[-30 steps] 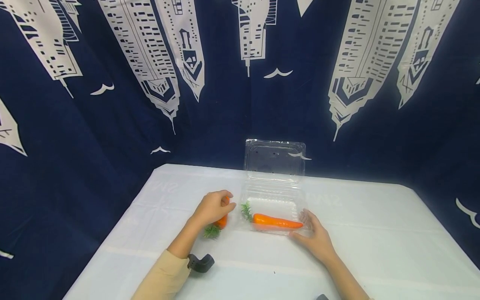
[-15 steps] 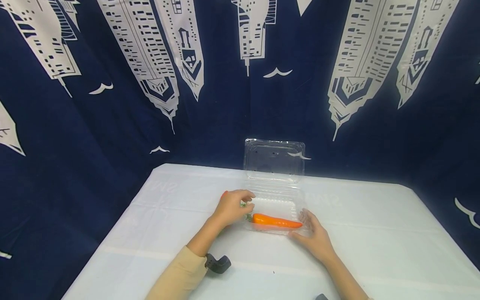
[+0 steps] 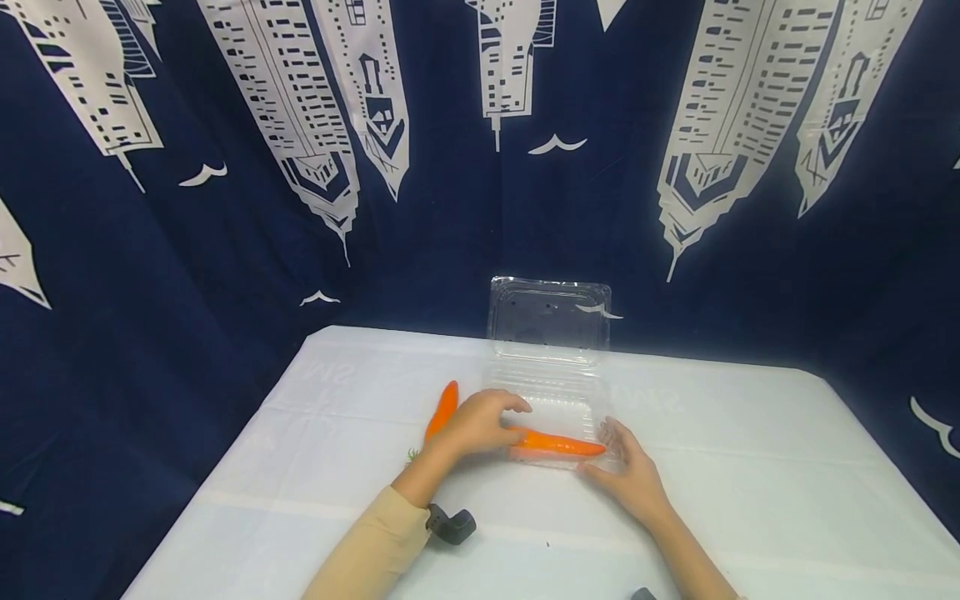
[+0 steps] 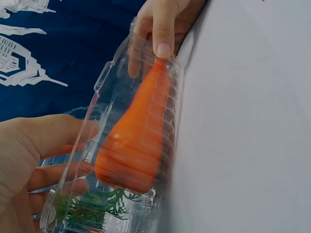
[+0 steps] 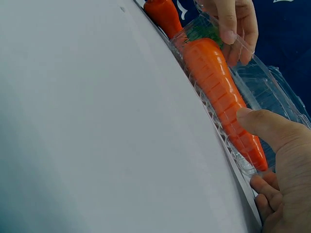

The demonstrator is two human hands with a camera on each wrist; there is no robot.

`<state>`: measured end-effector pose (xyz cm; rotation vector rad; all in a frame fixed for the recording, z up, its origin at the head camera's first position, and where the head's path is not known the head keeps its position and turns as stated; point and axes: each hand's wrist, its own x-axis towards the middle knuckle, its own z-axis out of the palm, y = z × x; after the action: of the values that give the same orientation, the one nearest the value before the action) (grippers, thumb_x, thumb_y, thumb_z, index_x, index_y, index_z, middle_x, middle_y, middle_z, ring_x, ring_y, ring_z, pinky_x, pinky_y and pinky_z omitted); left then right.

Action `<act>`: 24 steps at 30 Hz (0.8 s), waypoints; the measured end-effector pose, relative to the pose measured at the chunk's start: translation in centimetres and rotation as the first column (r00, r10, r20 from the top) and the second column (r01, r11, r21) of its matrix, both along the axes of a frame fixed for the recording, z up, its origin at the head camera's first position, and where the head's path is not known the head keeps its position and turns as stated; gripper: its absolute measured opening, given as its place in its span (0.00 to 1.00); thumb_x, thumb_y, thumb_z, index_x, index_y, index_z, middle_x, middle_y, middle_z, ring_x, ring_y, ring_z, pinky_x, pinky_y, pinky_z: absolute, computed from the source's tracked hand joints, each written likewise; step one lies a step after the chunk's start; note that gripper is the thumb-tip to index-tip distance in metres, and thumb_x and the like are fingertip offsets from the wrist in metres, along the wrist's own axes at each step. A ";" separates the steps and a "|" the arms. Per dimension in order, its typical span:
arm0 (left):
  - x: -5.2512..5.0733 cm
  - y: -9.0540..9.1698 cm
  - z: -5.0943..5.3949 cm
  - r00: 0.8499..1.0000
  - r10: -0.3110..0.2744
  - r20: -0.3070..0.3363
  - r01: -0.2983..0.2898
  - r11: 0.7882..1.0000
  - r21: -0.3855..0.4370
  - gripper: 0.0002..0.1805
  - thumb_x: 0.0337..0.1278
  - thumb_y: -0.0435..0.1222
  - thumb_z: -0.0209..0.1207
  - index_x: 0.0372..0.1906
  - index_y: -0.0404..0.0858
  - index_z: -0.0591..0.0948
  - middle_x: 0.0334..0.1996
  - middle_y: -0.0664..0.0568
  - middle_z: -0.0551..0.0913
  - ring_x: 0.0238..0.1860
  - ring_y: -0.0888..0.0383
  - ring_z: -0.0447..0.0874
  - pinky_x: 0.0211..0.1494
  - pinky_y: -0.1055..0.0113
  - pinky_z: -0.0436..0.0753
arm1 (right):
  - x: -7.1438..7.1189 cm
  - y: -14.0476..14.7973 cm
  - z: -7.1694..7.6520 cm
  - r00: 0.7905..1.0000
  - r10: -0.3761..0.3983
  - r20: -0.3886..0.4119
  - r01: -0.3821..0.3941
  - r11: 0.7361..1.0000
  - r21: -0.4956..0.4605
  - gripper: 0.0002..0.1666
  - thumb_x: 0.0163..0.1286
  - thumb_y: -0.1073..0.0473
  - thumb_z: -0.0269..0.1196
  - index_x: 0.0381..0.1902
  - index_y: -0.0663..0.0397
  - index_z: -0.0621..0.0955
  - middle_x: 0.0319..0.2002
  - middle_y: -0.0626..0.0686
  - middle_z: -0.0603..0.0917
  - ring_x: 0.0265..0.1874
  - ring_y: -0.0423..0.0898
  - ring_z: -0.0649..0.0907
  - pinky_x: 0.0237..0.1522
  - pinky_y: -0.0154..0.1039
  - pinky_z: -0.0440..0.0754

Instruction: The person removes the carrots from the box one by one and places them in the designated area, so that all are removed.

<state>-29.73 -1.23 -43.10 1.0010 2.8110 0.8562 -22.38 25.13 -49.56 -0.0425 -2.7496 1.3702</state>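
Head view: clear box (image 3: pixel 551 377), likely flimsy, best held by ends, is gripped by right hand (image 3: pixel 630 479), left hand (image 3: pixel 480 422) spread.

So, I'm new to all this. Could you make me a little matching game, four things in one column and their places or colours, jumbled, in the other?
Column one
1. Left fingers
2. Right fingers
3. Lid
4. Backdrop cloth

Column two
A. Dark blue with a white pattern
B. By the thin tip of the carrot in the box
C. Raised at the back of the box
D. By the green leaves of the carrot in the box

Right pairs: 1-D, 2-B, 3-C, 4-A
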 end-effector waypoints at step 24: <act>-1.7 1.6 0.1 0.991 -0.104 0.087 0.123 0.961 -0.249 0.27 0.47 0.45 0.72 0.57 0.50 0.82 0.50 0.62 0.83 0.53 0.63 0.78 0.65 0.60 0.63 | 0.1 0.0 0.2 1.000 0.007 -0.001 -0.007 1.000 0.005 0.58 0.56 0.44 0.73 0.74 0.61 0.56 0.72 0.65 0.60 0.70 0.66 0.59 0.66 0.64 0.56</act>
<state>-31.40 0.37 -43.01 1.0543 2.6826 0.4933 -22.28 25.11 -49.40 -0.0321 -2.7549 1.3638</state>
